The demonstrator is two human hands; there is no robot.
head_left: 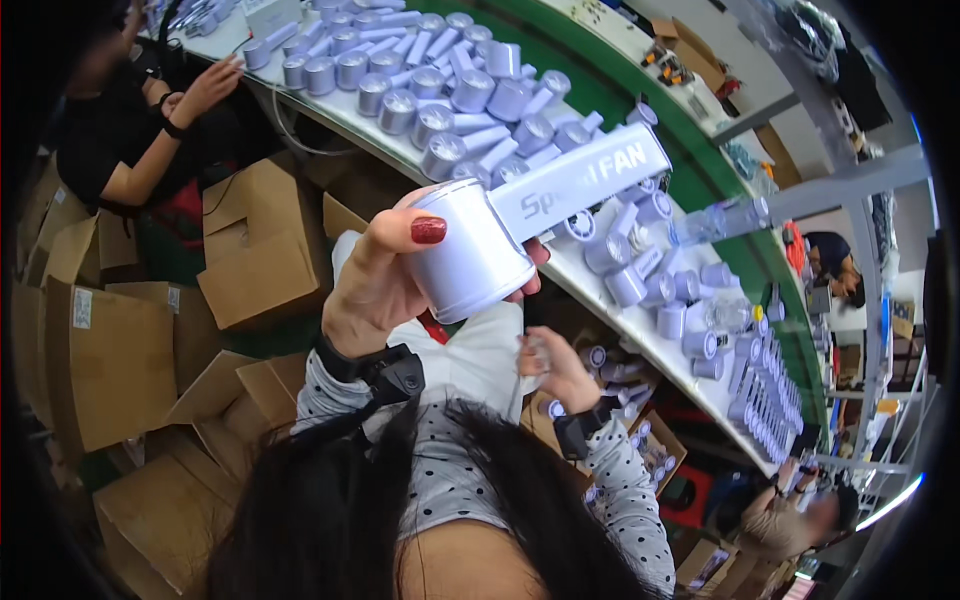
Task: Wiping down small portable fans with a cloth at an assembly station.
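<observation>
My left hand (pixel 368 275) holds up a pale lavender handheld fan (pixel 472 265), close to the camera. The thumb presses the near side of its round drum-shaped head, and fingertips show at the far side. From the head, the flat handle with printed lettering points up and right, over the table. Lower down, beside my white trousers (pixel 480 345), is my right hand (pixel 565 372) with its fingers curled in. Whatever those fingers may hold is too small to make out.
A long white table (pixel 590 280) carries many similar lavender fans (pixel 430 125) and clear plastic bottles (pixel 720 220). A green strip (pixel 600 110) runs behind. Cardboard boxes (pixel 130 350) crowd the left. A co-worker's arm (pixel 150 165) reaches in at upper left; another person (pixel 790 520) sits at lower right.
</observation>
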